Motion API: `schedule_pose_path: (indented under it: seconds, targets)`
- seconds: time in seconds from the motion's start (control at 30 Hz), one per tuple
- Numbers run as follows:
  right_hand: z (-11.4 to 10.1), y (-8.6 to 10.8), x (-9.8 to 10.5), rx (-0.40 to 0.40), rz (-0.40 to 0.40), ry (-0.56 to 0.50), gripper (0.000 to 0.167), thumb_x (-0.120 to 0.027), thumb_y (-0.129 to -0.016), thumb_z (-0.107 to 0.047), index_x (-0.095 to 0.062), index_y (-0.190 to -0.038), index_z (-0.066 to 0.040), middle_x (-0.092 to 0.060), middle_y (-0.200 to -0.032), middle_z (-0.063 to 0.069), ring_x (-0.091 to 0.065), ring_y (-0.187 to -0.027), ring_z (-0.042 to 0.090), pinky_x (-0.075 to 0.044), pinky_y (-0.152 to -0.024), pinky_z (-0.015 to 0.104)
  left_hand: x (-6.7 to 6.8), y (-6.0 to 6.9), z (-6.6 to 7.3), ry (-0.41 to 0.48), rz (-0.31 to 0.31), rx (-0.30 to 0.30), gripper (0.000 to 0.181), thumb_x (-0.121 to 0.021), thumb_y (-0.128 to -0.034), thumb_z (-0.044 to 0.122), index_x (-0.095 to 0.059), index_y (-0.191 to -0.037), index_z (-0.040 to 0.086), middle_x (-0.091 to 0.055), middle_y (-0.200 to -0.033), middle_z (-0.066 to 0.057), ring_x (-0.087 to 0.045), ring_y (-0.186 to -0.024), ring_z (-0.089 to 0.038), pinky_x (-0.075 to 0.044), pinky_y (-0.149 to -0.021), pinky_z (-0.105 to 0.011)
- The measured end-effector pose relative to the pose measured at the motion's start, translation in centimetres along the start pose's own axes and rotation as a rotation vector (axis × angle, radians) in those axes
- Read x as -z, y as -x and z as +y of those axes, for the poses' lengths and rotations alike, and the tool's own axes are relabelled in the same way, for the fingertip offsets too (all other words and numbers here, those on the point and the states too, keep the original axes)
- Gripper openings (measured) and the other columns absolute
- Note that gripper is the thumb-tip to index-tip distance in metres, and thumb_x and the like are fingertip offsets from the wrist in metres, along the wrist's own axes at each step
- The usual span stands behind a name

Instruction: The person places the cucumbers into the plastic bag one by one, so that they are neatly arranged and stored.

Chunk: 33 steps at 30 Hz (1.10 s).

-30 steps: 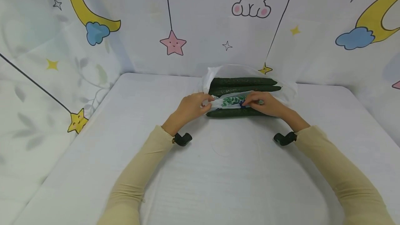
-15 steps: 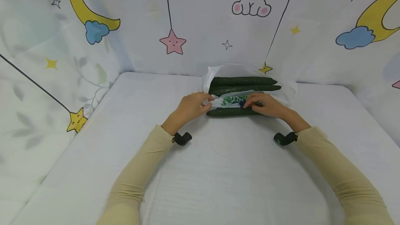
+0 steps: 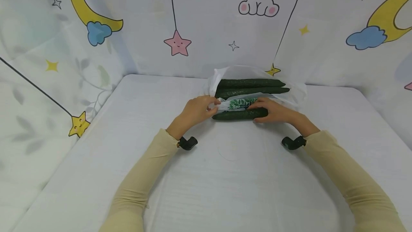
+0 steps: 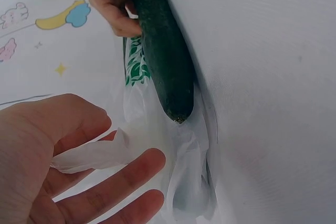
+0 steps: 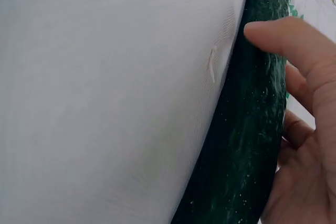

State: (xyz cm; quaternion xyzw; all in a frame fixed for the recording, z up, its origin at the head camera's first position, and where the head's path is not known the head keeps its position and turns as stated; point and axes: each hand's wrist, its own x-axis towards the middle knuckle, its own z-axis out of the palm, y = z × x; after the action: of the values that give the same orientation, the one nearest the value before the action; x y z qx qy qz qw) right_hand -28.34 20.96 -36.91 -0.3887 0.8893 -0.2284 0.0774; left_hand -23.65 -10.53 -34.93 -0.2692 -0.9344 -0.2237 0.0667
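Observation:
A white plastic bag with a green leaf print lies open at the back of the table. My left hand holds a fold of its near edge; in the left wrist view the thin plastic runs between thumb and fingers. Two dark green cucumbers, a rear one and one before it, lie inside the bag. A third cucumber lies in front of the bag. My right hand grips it near its right end, thumb on the near side and fingers behind.
White cloth covers the table. A printed fabric wall with moons and stars rises right behind the bag. Black wrist devices, one on the left and one on the right, sit below the hands.
My right hand has moved from the bag's edge down onto the front cucumber and taken hold of it. My left hand has stayed at the bag.

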Motion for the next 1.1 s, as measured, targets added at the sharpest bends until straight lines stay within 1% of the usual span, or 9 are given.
schedule_pose_path:
  seconds: [0.1,0.2,0.27,0.37,0.47,0.67,0.87,1.0,1.1]
  targets:
    - [0.00,0.01,0.09,-0.012,-0.005,0.013,0.045,-0.076,-0.084,-0.016,-0.063,-0.125,-0.005,-0.056,-0.117,0.016,-0.051,-0.110,0.035,-0.040,-0.095,0.058,0.04,-0.10,0.03,0.001,-0.003,-0.002,0.025,-0.060,-0.0954,0.020,-0.070,-0.117,0.015,-0.070,-0.115,-0.003,-0.067,-0.086,-0.016,-0.050,-0.060,-0.029]
    - [0.02,0.06,0.29,-0.030,-0.021,0.013,0.046,-0.075,-0.085,-0.017,-0.062,-0.127,-0.004,-0.056,-0.125,0.019,-0.049,-0.120,0.041,-0.037,-0.100,0.060,0.11,-0.22,0.08,0.005,-0.003,-0.004,0.025,-0.060,-0.0956,0.020,-0.070,-0.117,0.015,-0.070,-0.115,-0.003,-0.067,-0.086,-0.016,-0.049,-0.060,-0.028]
    - [0.13,0.11,0.45,-0.049,-0.028,0.012,0.047,-0.075,-0.085,-0.018,-0.062,-0.128,-0.005,-0.056,-0.130,0.020,-0.047,-0.125,0.042,-0.036,-0.102,0.060,0.17,-0.29,0.12,0.007,-0.002,-0.005,0.025,-0.060,-0.0956,0.020,-0.070,-0.118,0.015,-0.070,-0.115,-0.003,-0.067,-0.086,-0.016,-0.049,-0.059,-0.028]
    - [0.42,0.18,0.62,-0.058,-0.022,0.000,0.048,-0.077,-0.084,-0.017,-0.062,-0.127,-0.004,-0.056,-0.132,0.020,-0.047,-0.126,0.041,-0.036,-0.103,0.059,0.23,-0.42,0.16,0.007,0.002,-0.013,0.025,-0.060,-0.0956,0.020,-0.070,-0.118,0.014,-0.070,-0.116,-0.003,-0.067,-0.086,-0.016,-0.049,-0.059,-0.028]
    - [0.66,0.30,0.71,-0.038,-0.006,-0.013,0.048,-0.078,-0.082,-0.016,-0.063,-0.126,-0.004,-0.058,-0.129,0.019,-0.051,-0.123,0.039,-0.039,-0.101,0.057,0.23,-0.49,0.19,0.011,0.005,-0.023,0.025,-0.060,-0.0955,0.020,-0.070,-0.118,0.014,-0.070,-0.115,-0.003,-0.067,-0.086,-0.016,-0.050,-0.060,-0.028]
    - [0.51,0.60,0.82,0.019,0.012,0.003,0.046,-0.079,-0.082,-0.016,-0.065,-0.124,-0.003,-0.061,-0.124,0.018,-0.054,-0.118,0.038,-0.042,-0.097,0.056,0.12,-0.63,0.11,0.016,0.012,-0.035,0.025,-0.060,-0.0956,0.019,-0.070,-0.118,0.014,-0.071,-0.113,-0.002,-0.067,-0.087,-0.016,-0.051,-0.063,-0.029]
    - [0.05,0.79,0.78,0.080,0.019,0.041,0.046,-0.080,-0.080,-0.015,-0.067,-0.122,-0.003,-0.064,-0.115,0.015,-0.060,-0.106,0.033,-0.049,-0.087,0.052,0.03,-0.27,0.12,0.016,0.014,-0.028,0.025,-0.060,-0.0957,0.019,-0.070,-0.118,0.014,-0.071,-0.111,-0.003,-0.067,-0.084,-0.016,-0.048,-0.058,-0.027]
    - [-0.02,0.70,0.80,0.098,0.021,0.031,0.046,-0.080,-0.080,-0.013,-0.068,-0.123,-0.004,-0.065,-0.115,0.013,-0.060,-0.106,0.032,-0.049,-0.087,0.052,0.14,0.04,0.05,0.002,0.030,-0.023,0.024,-0.060,-0.0957,0.019,-0.071,-0.117,0.014,-0.071,-0.112,-0.003,-0.067,-0.084,-0.016,-0.049,-0.058,-0.027]
    - [-0.06,0.62,0.92,0.110,0.031,0.024,0.046,-0.081,-0.080,-0.013,-0.068,-0.124,-0.006,-0.065,-0.115,0.013,-0.060,-0.108,0.034,-0.048,-0.089,0.054,0.30,0.17,-0.03,0.006,0.022,-0.015,0.025,-0.060,-0.0957,0.020,-0.071,-0.117,0.014,-0.071,-0.113,-0.003,-0.068,-0.086,-0.016,-0.051,-0.061,-0.029]
